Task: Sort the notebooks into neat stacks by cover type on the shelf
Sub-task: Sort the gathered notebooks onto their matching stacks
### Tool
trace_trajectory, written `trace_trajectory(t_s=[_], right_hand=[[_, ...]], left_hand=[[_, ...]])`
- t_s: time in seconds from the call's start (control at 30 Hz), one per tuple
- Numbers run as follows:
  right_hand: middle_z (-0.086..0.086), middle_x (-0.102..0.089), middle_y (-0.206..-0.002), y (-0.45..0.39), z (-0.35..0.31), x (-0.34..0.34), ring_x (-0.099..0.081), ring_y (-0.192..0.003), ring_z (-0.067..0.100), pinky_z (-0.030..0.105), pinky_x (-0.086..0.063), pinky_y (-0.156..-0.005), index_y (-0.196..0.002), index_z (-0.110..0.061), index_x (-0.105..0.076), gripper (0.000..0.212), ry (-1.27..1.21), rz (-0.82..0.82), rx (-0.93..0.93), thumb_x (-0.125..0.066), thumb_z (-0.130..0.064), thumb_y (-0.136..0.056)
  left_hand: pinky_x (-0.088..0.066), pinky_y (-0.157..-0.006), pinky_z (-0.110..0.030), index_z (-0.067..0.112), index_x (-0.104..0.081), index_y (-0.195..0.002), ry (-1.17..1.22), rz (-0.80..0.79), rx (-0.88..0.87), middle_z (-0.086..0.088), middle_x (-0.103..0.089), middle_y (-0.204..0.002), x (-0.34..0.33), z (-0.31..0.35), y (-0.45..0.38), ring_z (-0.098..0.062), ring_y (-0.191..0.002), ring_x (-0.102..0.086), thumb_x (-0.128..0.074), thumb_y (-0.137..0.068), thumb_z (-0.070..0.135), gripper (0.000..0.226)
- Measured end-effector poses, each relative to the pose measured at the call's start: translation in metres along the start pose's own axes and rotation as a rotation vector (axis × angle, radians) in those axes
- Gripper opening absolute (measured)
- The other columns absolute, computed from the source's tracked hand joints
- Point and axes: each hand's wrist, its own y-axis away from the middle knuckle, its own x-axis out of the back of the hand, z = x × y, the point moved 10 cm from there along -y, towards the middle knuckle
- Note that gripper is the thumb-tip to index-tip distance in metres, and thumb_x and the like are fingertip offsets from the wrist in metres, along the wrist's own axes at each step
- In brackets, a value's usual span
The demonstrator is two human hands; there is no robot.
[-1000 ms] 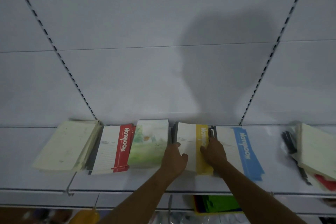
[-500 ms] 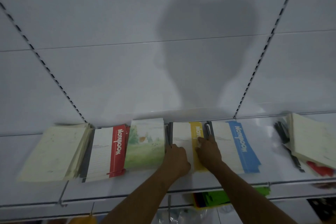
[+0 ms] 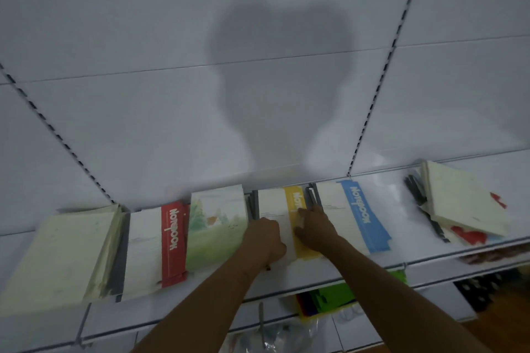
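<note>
Five flat notebook stacks (image 3: pixel 279 209) side by side along white shelf (image 3: pixel 401 249)

Over the last second, the left hand (image 3: pixel 265 238) has been drawn slightly back toward the front edge of the yellow-striped notebook stack (image 3: pixel 282 209). The right hand (image 3: pixel 314 226) has been kept on the yellow stripe, its fingers (image 3: pixel 301 213) spread a little flatter.

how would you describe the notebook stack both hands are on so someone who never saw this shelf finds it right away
On the white shelf, a row of notebook stacks lies flat. The left hand and right hand rest on the yellow-banded stack, between the landscape-cover stack and the blue-banded stack. Only it has a yellow stripe.
</note>
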Motion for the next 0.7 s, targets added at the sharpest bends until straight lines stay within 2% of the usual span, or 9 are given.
trace_trajectory(t_s=[0.07,0.13,0.23,0.33,0.47,0.53,0.6,0.7], right_hand=[[0.015,-0.042,-0.131,0.007,0.003,0.018,-0.049,-0.119,0.029,0.035,-0.043,-0.097,-0.133,-0.009,-0.047,0.045,-0.061,0.063,-0.02,-0.053,-0.031,-0.094],[0.013,-0.048,-0.123,0.015,0.01,0.049,-0.053,-0.113,0.03,0.035,-0.044,-0.09,-0.126,-0.008,-0.049,0.04,-0.066,0.179,-0.035,-0.05,-0.032,-0.095],[0.01,-0.051,-0.127,0.038,0.038,0.093,-0.052,-0.116,0.028,0.036,-0.043,-0.092,-0.131,-0.013,-0.047,0.044,0.004,0.284,-0.1,-0.047,-0.039,-0.096],[0.009,-0.055,-0.126,0.077,0.088,0.14,-0.054,-0.115,0.026,0.035,-0.044,-0.093,-0.132,-0.016,-0.048,0.046,0.006,0.396,-0.231,-0.046,-0.043,-0.095],[0.006,-0.059,-0.124,0.171,0.171,0.194,-0.056,-0.111,0.027,0.036,-0.046,-0.089,-0.126,-0.02,-0.053,0.046,0.085,0.556,-0.467,-0.043,-0.05,-0.092],[0.001,-0.061,-0.112,0.231,0.214,0.208,-0.058,-0.104,0.026,0.037,-0.046,-0.08,-0.114,-0.026,-0.058,0.044,0.084,0.584,-0.609,-0.037,-0.055,-0.088],[-0.003,-0.058,-0.097,0.29,0.252,0.216,-0.057,-0.096,0.025,0.039,-0.043,-0.076,-0.1,-0.031,-0.057,0.041,0.071,0.6,-0.73,-0.03,-0.058,-0.085],[0.003,-0.055,-0.121,0.377,0.306,0.224,-0.053,-0.109,0.026,0.043,-0.044,-0.091,-0.124,-0.025,-0.052,0.047,0.087,0.642,-0.904,-0.036,-0.055,-0.092]], left_hand=[[-0.047,-0.079,-0.032,0.006,-0.059,-0.11,-0.022,-0.016,-0.007,-0.013,-0.059,-0.117,0.007,0.002,-0.005,-0.028,-0.104,-0.059,-0.052,-0.09,0.028,0.031],[-0.047,-0.082,-0.035,0.008,-0.057,-0.112,-0.023,0.066,-0.038,-0.013,-0.055,-0.119,0.029,0.014,-0.013,-0.029,-0.107,-0.055,-0.048,-0.091,0.03,0.031],[-0.045,-0.091,-0.04,0.011,-0.054,-0.122,0.028,0.13,-0.176,-0.013,-0.053,-0.126,0.052,0.059,-0.018,-0.031,-0.115,-0.05,-0.046,-0.093,0.039,0.041],[-0.042,-0.099,-0.042,0.016,-0.045,-0.135,0.001,0.105,-0.395,-0.012,-0.049,-0.135,0.057,0.132,-0.012,-0.031,-0.124,-0.045,-0.045,-0.092,0.05,0.055],[-0.041,-0.096,-0.042,0.018,-0.044,-0.136,-0.026,0.131,-0.69,-0.009,-0.049,-0.135,0.057,0.243,0.022,-0.029,-0.124,-0.045,-0.046,-0.09,0.054,0.059],[-0.043,-0.095,-0.042,0.02,-0.047,-0.133,-0.011,0.122,-0.822,-0.007,-0.051,-0.133,0.05,0.296,0.052,-0.028,-0.123,-0.047,-0.049,-0.086,0.056,0.059],[-0.049,-0.088,-0.04,0.021,-0.052,-0.123,-0.016,0.105,-0.952,-0.006,-0.056,-0.124,0.04,0.345,0.086,-0.028,-0.115,-0.054,-0.051,-0.082,0.057,0.054],[-0.052,-0.083,-0.039,0.02,-0.056,-0.115,-0.049,0.049,-1.07,-0.007,-0.06,-0.114,0.02,0.41,0.131,-0.027,-0.105,-0.059,-0.052,-0.082,0.056,0.049]])
